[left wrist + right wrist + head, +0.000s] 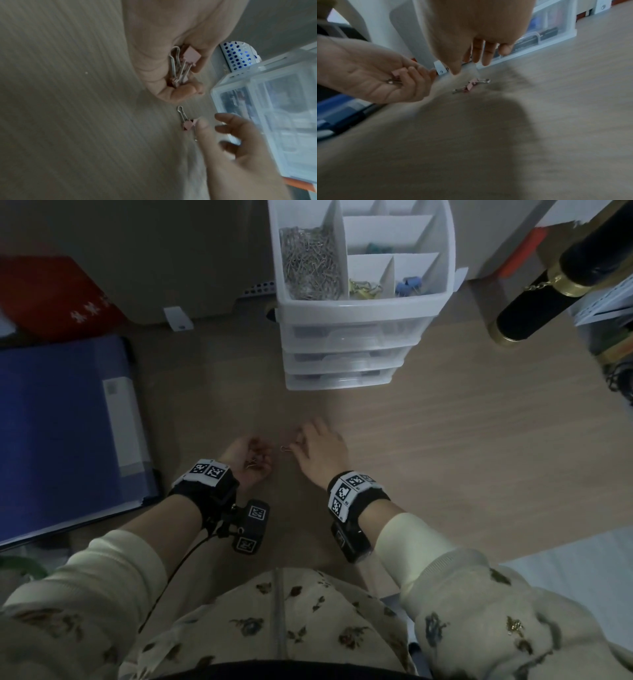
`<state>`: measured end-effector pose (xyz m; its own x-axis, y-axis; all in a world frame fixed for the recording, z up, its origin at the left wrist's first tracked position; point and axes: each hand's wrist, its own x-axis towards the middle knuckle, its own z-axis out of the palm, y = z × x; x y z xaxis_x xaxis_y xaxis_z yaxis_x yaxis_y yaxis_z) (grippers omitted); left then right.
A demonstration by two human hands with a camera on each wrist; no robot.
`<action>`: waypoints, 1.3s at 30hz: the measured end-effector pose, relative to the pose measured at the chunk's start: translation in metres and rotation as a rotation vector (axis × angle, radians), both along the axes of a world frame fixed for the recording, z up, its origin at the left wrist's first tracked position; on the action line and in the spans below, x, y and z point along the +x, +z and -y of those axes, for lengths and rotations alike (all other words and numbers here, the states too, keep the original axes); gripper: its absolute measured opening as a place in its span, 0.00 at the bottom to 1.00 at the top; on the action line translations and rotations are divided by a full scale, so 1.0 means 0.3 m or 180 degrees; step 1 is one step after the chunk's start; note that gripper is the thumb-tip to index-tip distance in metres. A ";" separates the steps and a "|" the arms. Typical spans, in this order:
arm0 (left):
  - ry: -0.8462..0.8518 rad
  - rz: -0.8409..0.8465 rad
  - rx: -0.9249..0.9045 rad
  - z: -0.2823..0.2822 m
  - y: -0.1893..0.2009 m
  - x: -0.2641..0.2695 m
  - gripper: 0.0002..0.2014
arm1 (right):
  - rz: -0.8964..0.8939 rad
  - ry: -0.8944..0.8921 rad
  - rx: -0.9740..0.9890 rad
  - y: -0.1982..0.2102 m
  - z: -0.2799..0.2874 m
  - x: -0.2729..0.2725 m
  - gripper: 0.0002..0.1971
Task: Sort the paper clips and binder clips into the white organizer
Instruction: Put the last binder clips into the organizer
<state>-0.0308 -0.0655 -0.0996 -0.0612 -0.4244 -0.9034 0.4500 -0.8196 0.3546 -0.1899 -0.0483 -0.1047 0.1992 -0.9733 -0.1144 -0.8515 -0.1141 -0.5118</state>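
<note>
One pink binder clip [286, 448] [187, 124] [471, 85] lies on the wooden table. My right hand [308, 445] [214, 124] [469, 66] hovers just over it, fingers spread and relaxed, thumb tip close beside the clip. My left hand [251, 458] [185, 81] [406, 81] is cupped palm-up to the left, its fingers curled round a few pink binder clips [181, 65] [395, 77]. The white organizer [363, 302] stands beyond, with silver paper clips [310, 265], yellow clips [363, 287] and blue binder clips [409, 285] in separate top compartments.
Clear drawers [342, 361] make up the organizer's front. A blue folder [65, 433] lies at the left, a red item [51, 292] behind it. A black tube with brass ends [561, 278] lies at the far right. A white perforated basket [238, 56] sits behind the organizer.
</note>
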 end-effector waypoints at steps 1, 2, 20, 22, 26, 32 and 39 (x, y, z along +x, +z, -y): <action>0.0022 0.0047 0.0006 0.000 -0.006 0.005 0.17 | -0.0265 0.0030 0.0085 -0.008 0.001 -0.013 0.16; 0.0029 0.0103 0.0003 0.001 -0.011 0.009 0.17 | -0.0464 0.0099 0.0176 -0.015 0.002 -0.024 0.18; 0.0013 0.0382 -0.0088 0.008 0.003 -0.002 0.18 | -0.0246 -0.0046 0.0548 -0.067 0.022 -0.018 0.12; -0.0046 0.0379 -0.0091 0.009 0.011 -0.010 0.15 | -0.0135 -0.0143 0.0571 -0.064 0.025 -0.020 0.11; 0.0083 0.0272 -0.0126 0.015 0.015 -0.033 0.15 | 0.0388 -0.0209 0.0633 -0.022 0.036 -0.010 0.11; 0.0146 -0.0431 -0.0354 0.017 0.052 -0.069 0.11 | 0.0550 0.0391 0.0669 0.117 0.048 0.048 0.13; 0.0282 -0.0541 -0.0379 0.021 0.095 -0.094 0.12 | 0.0716 0.0352 0.0413 0.149 0.047 0.054 0.16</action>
<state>-0.0590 -0.0719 -0.0710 -0.1660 -0.5379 -0.8265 0.5801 -0.7310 0.3593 -0.1738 -0.0623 -0.0600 0.3379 -0.9243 -0.1775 -0.7009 -0.1213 -0.7029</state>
